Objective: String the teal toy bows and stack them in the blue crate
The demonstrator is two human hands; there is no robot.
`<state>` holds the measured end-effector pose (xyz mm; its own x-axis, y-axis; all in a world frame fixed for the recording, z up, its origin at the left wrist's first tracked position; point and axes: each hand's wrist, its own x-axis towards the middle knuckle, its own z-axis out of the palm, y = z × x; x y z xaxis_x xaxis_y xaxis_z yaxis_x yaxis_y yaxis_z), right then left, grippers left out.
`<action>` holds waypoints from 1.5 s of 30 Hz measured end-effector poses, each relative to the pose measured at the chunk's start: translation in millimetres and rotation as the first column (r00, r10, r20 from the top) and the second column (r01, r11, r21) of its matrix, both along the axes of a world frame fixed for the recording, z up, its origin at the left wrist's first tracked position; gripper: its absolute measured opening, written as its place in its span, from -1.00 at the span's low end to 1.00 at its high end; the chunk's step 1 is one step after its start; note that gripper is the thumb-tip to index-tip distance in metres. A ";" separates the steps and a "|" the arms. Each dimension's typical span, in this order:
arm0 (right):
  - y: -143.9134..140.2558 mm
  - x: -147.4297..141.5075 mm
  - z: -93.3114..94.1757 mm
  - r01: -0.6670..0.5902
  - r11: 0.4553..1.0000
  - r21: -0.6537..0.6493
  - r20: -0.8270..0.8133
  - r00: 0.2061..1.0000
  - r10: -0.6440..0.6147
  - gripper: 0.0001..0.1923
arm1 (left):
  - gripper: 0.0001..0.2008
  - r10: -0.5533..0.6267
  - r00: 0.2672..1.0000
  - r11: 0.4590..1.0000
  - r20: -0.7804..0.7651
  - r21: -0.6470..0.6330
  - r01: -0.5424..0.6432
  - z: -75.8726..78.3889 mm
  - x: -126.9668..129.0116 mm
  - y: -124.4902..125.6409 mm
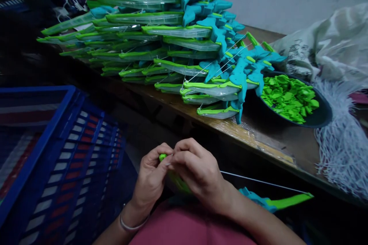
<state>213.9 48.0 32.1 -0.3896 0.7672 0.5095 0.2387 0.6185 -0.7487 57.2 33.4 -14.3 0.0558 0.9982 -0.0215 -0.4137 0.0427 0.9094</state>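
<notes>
Running across the upper half of your view, the wooden table [201, 116] is carrying a tall heap of green and teal toy bows [161, 38], stacked flat with their strings showing. To your left a blue plastic crate [57, 153] is standing beside your knees. On the far right a pale sack [330, 46] is slumping on the table, and a bundle of white strings [342, 141] is trailing over the table's edge below it. Between the heap and the sack a dark bowl [323, 116] is holding a mound of small green plastic pieces [287, 97].

Low in the middle, over your lap, you are holding one toy bow [276, 201]; its teal and green limb is sticking out to the right, with its string [258, 181] stretching taut from your fingers toward that tip. Your right hand [198, 172] is curling over the bow's near end, fingers pinched together on the string. Your left hand [151, 178] is closing on the green tip [162, 157], which is poking out between thumb and forefinger, touching the right hand.
</notes>
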 end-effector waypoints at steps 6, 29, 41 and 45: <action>10.6 -3.3 -7.7 -0.007 0.941 -0.338 -0.229 0.971 -0.075 -0.82 | -0.94 -0.085 0.996 0.995 0.040 0.047 0.083 2.6 -1.9 0.5; 0.6 12.0 0.4 -0.103 0.979 -0.174 -0.124 0.989 0.082 -0.88 | -0.78 -0.174 0.982 0.979 0.072 -0.099 0.180 0.0 -2.9 3.9; -8.2 15.8 3.1 0.049 0.964 -0.260 -0.009 0.999 -0.053 -0.82 | -0.81 -0.133 0.988 0.991 -0.073 -0.042 0.131 -4.5 4.0 5.1; -6.1 13.5 -4.7 0.060 0.912 -0.406 -0.135 0.983 -0.125 -0.87 | -0.81 -0.185 0.966 0.983 -0.180 -0.016 0.185 -9.6 -3.3 4.2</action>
<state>227.4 41.9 27.4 -0.2483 0.9475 0.2016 0.1415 0.2413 -0.9601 53.9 37.6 -23.9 0.2348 0.9709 -0.0472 -0.2281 0.1022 0.9683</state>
